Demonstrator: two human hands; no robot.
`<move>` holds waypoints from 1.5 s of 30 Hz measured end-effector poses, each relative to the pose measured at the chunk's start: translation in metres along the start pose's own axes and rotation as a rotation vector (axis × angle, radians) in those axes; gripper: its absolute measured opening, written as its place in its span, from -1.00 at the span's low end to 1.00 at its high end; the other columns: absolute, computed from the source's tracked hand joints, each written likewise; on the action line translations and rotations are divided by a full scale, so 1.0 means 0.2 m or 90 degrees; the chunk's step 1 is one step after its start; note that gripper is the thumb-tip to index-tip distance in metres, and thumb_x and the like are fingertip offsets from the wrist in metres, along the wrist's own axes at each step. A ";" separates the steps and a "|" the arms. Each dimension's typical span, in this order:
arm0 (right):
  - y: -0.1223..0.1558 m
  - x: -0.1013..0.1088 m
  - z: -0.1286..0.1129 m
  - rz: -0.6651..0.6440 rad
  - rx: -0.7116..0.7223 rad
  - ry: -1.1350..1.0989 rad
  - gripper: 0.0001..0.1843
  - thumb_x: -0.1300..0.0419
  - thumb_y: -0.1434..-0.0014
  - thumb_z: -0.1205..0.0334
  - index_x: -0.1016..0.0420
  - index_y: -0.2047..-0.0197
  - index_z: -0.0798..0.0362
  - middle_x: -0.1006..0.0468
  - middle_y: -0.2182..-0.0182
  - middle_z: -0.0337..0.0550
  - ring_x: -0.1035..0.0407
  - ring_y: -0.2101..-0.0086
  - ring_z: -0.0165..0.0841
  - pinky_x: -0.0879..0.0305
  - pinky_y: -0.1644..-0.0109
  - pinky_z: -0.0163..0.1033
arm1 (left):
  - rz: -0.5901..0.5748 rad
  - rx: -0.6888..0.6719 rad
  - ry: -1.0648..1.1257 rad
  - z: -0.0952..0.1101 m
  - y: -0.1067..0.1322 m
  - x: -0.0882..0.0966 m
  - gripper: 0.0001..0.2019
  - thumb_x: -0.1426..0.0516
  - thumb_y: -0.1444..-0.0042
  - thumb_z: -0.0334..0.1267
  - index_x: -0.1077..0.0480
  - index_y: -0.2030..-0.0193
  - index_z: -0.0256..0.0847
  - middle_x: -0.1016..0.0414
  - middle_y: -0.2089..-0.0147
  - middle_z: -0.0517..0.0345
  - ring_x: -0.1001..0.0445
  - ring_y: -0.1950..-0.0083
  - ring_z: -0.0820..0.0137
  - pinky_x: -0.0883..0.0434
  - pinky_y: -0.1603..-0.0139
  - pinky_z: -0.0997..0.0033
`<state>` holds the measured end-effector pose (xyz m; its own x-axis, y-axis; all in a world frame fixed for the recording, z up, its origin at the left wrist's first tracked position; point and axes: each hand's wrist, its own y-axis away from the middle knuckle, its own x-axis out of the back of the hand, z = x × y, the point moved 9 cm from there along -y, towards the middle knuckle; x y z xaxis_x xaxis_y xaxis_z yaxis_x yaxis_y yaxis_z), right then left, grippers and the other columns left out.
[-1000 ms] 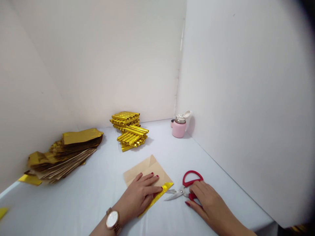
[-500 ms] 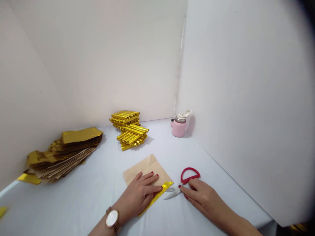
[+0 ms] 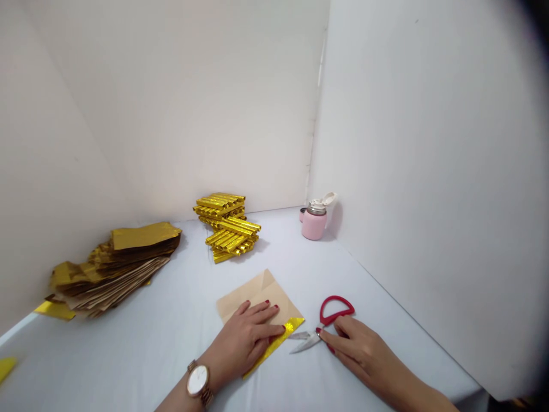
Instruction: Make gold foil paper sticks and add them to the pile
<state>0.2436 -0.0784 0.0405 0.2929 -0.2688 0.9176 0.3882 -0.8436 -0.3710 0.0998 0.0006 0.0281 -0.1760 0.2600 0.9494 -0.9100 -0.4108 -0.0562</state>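
Note:
My left hand (image 3: 249, 332) lies flat, fingers stretched out, on a sheet of tan paper (image 3: 261, 286). The sheet's near right edge is folded over and shows a shiny gold strip (image 3: 288, 333) under my fingertips. My right hand (image 3: 355, 346) is closed round scissors with red handles (image 3: 337, 298). Its index fingertip rests by the pivot, and the hand covers the lower handle loop. The scissor blades (image 3: 307, 341) are slightly parted and point left, just right of the gold strip.
A fanned stack of gold-faced paper sheets (image 3: 146, 236) lies at the left. Folded gold paper strips (image 3: 227, 226) are piled crosswise at the back. A pink bottle (image 3: 314, 225) with its lid flipped up stands by the right wall. White walls (image 3: 398, 171) enclose the white table (image 3: 171, 332).
My right hand and the scissors have shifted slightly right and nearer to me, a little away from the paper. My left hand stays pressed on the sheet.

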 end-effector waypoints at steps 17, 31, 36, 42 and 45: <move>0.00 -0.06 0.00 -0.056 -0.016 -0.027 -0.67 0.10 -0.29 0.35 -0.40 0.00 0.09 -0.33 0.43 -0.10 -0.26 0.44 -0.34 -0.25 0.39 -0.28 | 0.009 0.002 0.011 0.01 0.01 0.02 -0.59 0.07 -0.25 -0.37 -0.21 -0.17 0.19 -0.18 -0.28 0.22 -0.11 -0.29 0.20 -0.10 -0.19 -0.09; -0.02 -0.05 -0.01 -0.040 -0.028 -0.019 -0.66 0.11 -0.30 0.33 -0.42 0.00 0.08 -0.32 0.44 -0.11 -0.25 0.44 -0.34 -0.25 0.39 -0.27 | 0.010 0.002 0.014 0.02 0.01 0.03 -0.55 0.06 -0.23 -0.40 -0.18 -0.18 0.20 -0.17 -0.29 0.22 -0.09 -0.30 0.19 -0.09 -0.18 -0.13; -0.05 -0.07 -0.02 -0.049 -0.032 -0.035 -0.66 0.09 -0.28 0.35 -0.42 -0.01 0.03 -0.33 0.42 -0.11 -0.26 0.42 -0.33 -0.26 0.36 -0.27 | 0.014 -0.001 0.009 0.02 0.01 0.04 -0.57 0.06 -0.24 -0.40 -0.20 -0.17 0.17 -0.18 -0.28 0.19 -0.10 -0.29 0.20 -0.10 -0.18 -0.11; -0.07 -0.04 -0.05 -0.026 -0.017 -0.036 -0.67 0.08 -0.28 0.35 -0.45 0.02 0.05 -0.35 0.44 -0.11 -0.27 0.44 -0.34 -0.25 0.39 -0.29 | 0.028 -0.008 0.002 0.03 0.01 0.05 -0.58 0.06 -0.24 -0.39 -0.23 -0.16 0.14 -0.20 -0.27 0.19 -0.15 -0.27 0.22 -0.11 -0.19 -0.02; -0.07 -0.03 -0.06 -0.028 -0.007 -0.037 -0.67 0.08 -0.28 0.35 -0.45 0.02 0.06 -0.36 0.44 -0.10 -0.27 0.45 -0.34 -0.25 0.40 -0.29 | 0.020 -0.001 0.002 0.02 0.01 0.04 -0.59 0.07 -0.25 -0.37 -0.21 -0.17 0.16 -0.19 -0.28 0.22 -0.13 -0.28 0.22 -0.11 -0.19 -0.05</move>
<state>0.2257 -0.0711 0.0414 0.3267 -0.2040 0.9229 0.3928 -0.8588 -0.3289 0.0981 -0.0016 0.0369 -0.2057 0.2490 0.9464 -0.9046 -0.4174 -0.0867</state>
